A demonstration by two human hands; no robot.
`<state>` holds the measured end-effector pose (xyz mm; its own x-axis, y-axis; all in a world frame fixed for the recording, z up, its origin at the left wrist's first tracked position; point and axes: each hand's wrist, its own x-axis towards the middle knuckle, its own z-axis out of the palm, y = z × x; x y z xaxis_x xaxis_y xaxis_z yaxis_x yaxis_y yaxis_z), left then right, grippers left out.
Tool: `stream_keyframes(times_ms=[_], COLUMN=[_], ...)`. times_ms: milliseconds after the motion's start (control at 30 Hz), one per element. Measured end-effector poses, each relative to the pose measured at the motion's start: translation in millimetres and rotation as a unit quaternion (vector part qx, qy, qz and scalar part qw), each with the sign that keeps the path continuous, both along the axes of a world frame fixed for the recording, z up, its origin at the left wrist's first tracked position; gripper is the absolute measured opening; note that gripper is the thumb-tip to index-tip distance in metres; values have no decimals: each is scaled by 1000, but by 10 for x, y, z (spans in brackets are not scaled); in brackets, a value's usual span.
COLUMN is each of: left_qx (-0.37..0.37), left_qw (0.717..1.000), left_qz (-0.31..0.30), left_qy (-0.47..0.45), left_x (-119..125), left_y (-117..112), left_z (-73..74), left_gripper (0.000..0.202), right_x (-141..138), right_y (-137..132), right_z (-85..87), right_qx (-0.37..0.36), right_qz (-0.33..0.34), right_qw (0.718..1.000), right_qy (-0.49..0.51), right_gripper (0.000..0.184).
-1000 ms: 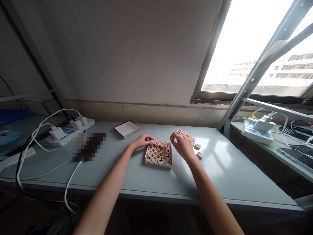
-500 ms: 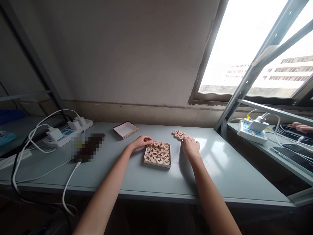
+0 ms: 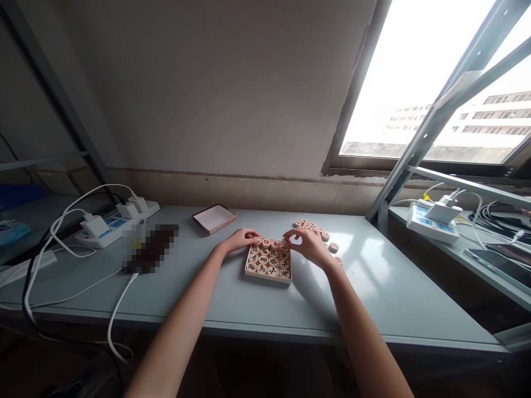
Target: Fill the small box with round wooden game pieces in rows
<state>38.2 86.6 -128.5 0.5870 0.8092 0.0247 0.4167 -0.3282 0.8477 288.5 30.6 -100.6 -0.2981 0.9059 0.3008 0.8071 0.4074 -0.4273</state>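
An open box (image 3: pixel 269 279) holds rows of round wooden Chinese chess pieces (image 3: pixel 263 260), mostly with black characters and a few red ones along the far row. My left hand (image 3: pixel 241 239) grips the box at its far left corner, fingertips against the rim and the piece there. Over the far right corner, my right hand (image 3: pixel 309 246) pinches a Chinese chess piece (image 3: pixel 286 240) between thumb and finger. Loose chess pieces (image 3: pixel 305 224) lie on the table behind and to the right of that hand, which partly hides them.
The box lid (image 3: pixel 214 219) rests upturned at the back left. A power strip (image 3: pixel 112 224) with white plugs and cables stands farther left, beside a pixelated dark object (image 3: pixel 153 249). On the right shelf are another power strip (image 3: pixel 433 221), cables and a phone (image 3: pixel 500 265).
My right hand has moved left from the loose pieces to the box's far right corner, with a piece in its fingers. More loose pieces now show on the table. My left hand stays put.
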Motion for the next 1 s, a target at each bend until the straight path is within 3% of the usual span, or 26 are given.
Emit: stream_keyframes(times_ms=[367,600,1000], left_qx=[3,-3,9], left_qw=[1000,1000,1000], left_qz=[2,2,2], left_qy=[3,4,5], left_x=[-1,1,1], left_y=[-11,-15,-9], left_z=[16,21,11], left_gripper=[39,40,40], right_x=[-64,-161,-138], right_y=[-44,-15,-12], right_z=[-21,-88,-96], right_qx=[17,49,70], right_qz=[9,7,-21], right_qw=[997,992,991], right_qy=[-80,-115,-113], right_gripper=[18,24,25])
